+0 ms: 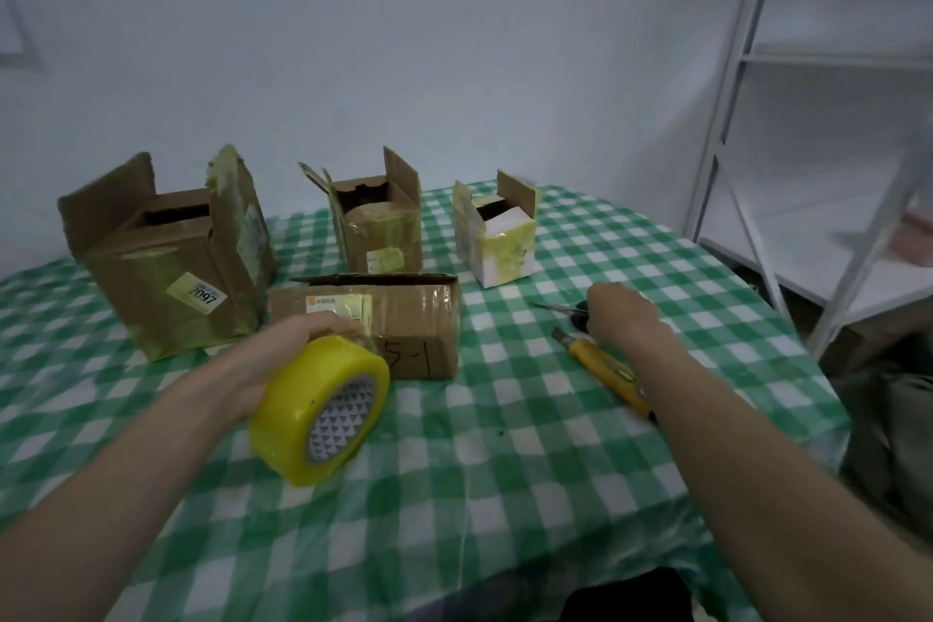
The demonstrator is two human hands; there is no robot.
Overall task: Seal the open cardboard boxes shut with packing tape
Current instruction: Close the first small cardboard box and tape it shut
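Boxes stand across the far half of a table (505, 495) under a green-and-white checked cloth, four in all. Farthest left is the big box (166, 263), brown, its top flaps standing up, a yellow label reading 2097 on its front and old yellowish tape along its right edge. Just in front of it and to the right, the person's left hand (298, 343) curls over the top of a fat yellow tape roll (320, 409), fingers wrapped round its outer face; the roll is tilted so its patterned core faces the camera, and it seems to be held just off the cloth. Right behind the roll lies the flat box (399, 318), low and wide, marked 5-1 on its near side, its top shiny with clear tape and a flap edge showing along the back. Behind that stands the middle box (378, 227), open, flaps raised. To its right is the white box (497, 237), also open, banded with yellowish tape. Nearer, the right hand (621, 313) reaches down onto scissors (570, 308), knuckles up, covering the handles; whether the fingers have closed on them I cannot tell. A yellow knife (606, 369) lies just beside that wrist. White shelving (808, 116) stands off to the right.
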